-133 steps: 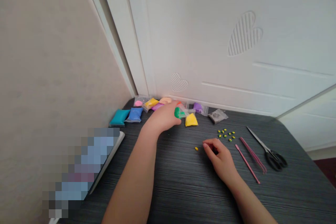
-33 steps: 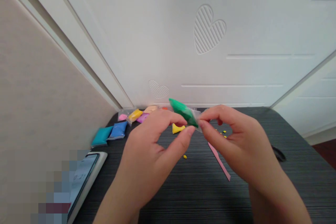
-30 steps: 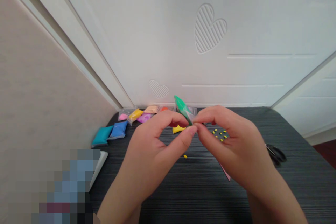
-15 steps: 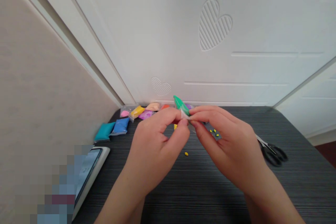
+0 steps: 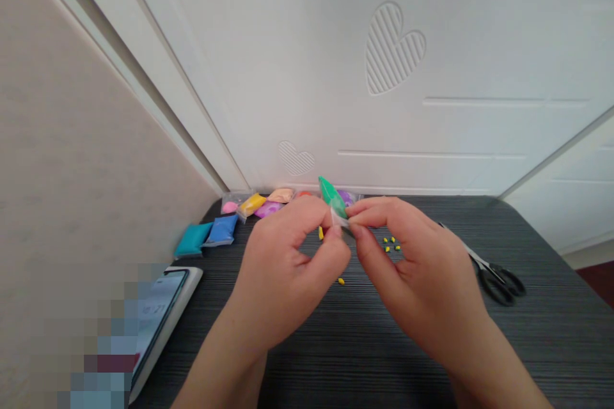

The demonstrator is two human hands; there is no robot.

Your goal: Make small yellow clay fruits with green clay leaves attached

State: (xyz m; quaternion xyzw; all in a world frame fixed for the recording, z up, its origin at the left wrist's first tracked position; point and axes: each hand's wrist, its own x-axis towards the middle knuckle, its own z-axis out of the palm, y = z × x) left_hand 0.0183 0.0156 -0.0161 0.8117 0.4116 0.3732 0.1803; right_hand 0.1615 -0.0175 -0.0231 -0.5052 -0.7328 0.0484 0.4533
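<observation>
Both hands are raised over the dark table [image 5: 364,345], pinching a small clear bag of green clay [image 5: 332,197]. My left hand [image 5: 283,275] grips the bag's clear open end with thumb and forefinger. Opposite it, my right hand [image 5: 412,275] pinches the same edge, and the green lump sticks up behind the fingers. Under the hands lie a single yellow clay bit [image 5: 340,281] and several tiny yellow and green bits [image 5: 391,244].
Along the white door's foot lie bags of clay: teal [image 5: 192,239], blue [image 5: 221,229], yellow [image 5: 252,204], pink [image 5: 230,206], purple [image 5: 268,209], peach [image 5: 281,194]. Black scissors [image 5: 494,275] lie at the right. A phone [image 5: 163,313] rests at the table's left edge.
My left hand took the green bag from the row at the back and lifted it. Both hands now pinch its clear end, closer together than a second ago, and the bag stands more upright.
</observation>
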